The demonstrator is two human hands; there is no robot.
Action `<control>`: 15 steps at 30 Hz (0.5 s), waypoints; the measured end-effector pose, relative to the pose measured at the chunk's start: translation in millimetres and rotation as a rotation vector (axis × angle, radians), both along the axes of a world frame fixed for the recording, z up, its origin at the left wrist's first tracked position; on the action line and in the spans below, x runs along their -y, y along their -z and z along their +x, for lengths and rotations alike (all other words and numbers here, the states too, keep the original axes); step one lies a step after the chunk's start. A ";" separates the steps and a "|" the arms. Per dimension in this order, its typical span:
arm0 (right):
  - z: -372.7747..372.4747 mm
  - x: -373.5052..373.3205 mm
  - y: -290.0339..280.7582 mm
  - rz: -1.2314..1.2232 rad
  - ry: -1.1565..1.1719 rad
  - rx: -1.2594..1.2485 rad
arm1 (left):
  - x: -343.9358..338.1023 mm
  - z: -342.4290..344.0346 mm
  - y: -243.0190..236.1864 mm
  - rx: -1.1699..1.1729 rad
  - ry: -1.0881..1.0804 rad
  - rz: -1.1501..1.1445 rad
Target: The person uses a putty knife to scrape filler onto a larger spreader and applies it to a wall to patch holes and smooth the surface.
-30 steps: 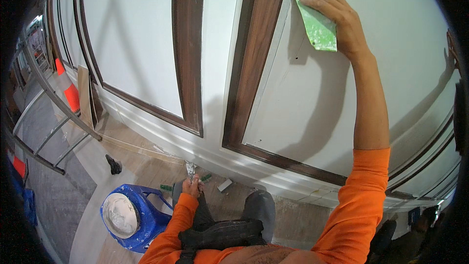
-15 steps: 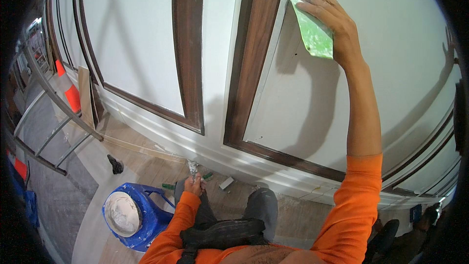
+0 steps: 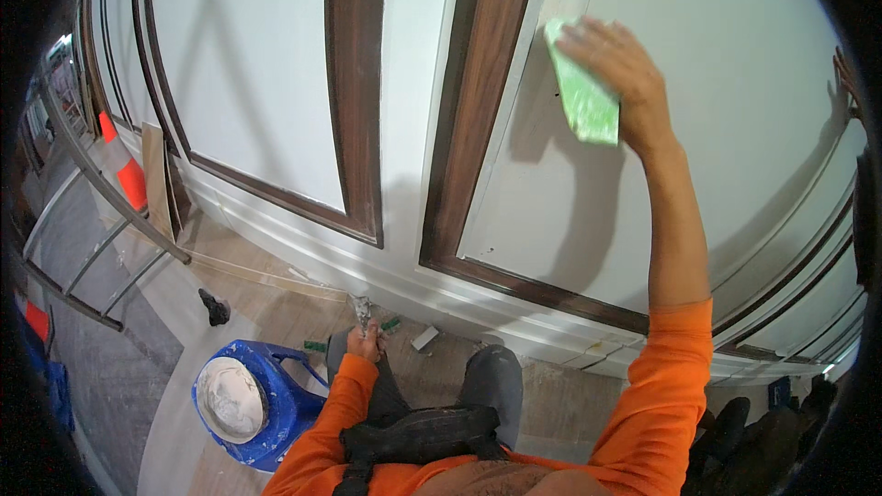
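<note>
My right hand point(image 3: 629, 83) is closed on a green plastic putty spreader point(image 3: 586, 108), smeared with white, at the white wall panel point(image 3: 735, 129) beside its dark brown wood trim point(image 3: 491, 73). Fingers lie across the spreader's upper part; the hand is slightly blurred. Low near my knee, my left hand point(image 3: 366, 345) grips a putty knife point(image 3: 361, 309) by its handle, its blade caked with whitish filler. To the left of my legs stands a blue plastic jug point(image 3: 294, 415) with an opening cut in its side, holding white putty point(image 3: 230, 397).
A metal ladder-like frame point(image 3: 87, 161) and an orange-and-white cone point(image 3: 129, 174) are at the left. A black object point(image 3: 214, 308), green scraps point(image 3: 315, 346) and a whitish block point(image 3: 424, 338) lie on the floor. Another person's hand point(image 3: 847, 83) touches the wall at far right.
My right hand and the green spreader have moved down along the panel. My left hand, with the putty knife, stays nearly in place. The other person's hand shows more at the right edge.
</note>
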State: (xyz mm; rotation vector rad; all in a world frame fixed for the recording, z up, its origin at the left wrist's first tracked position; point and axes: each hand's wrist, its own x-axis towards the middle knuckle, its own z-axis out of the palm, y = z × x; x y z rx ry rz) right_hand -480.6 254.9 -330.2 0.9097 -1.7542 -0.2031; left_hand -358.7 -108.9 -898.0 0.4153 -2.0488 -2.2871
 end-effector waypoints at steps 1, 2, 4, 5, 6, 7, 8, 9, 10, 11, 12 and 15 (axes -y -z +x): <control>-2.9 1.7 -9.9 -0.020 0.025 -0.052 | -0.7 -1.0 -1.0 0.015 0.002 -0.012; -5.7 3.4 -20.2 -0.042 0.052 -0.104 | -0.8 -1.8 -3.4 0.031 0.007 -0.025; -17.4 6.1 -32.1 -0.082 0.085 -0.207 | -2.4 -1.3 -12.0 0.056 0.018 -0.039; -21.6 7.0 -35.4 -0.068 0.098 -0.221 | -4.5 0.7 -19.7 0.065 0.025 -0.041; -24.6 7.5 -38.3 -0.053 0.112 -0.236 | -7.2 1.0 -23.2 0.074 0.034 -0.041; -26.4 9.9 -39.6 -0.043 0.120 -0.251 | -6.1 0.9 -23.7 0.064 0.030 -0.052; -25.6 12.3 -37.9 -0.018 0.123 -0.232 | -5.6 0.5 -23.3 0.053 0.027 -0.063; -23.0 14.2 -34.0 0.006 0.128 -0.213 | -5.4 -0.2 -22.2 0.042 0.025 -0.073; -21.2 17.1 -26.9 0.026 0.124 -0.191 | -1.2 0.4 -17.2 0.036 0.003 -0.058; -18.8 17.3 -15.8 0.038 0.124 -0.177 | 0.5 -0.1 -10.4 0.029 -0.014 -0.040; -17.3 17.1 0.2 0.050 0.123 -0.164 | 3.5 0.1 -4.1 0.022 -0.031 -0.023; -6.9 8.5 33.2 0.097 0.102 -0.003 | -1.9 -3.0 -9.0 0.094 0.033 -0.018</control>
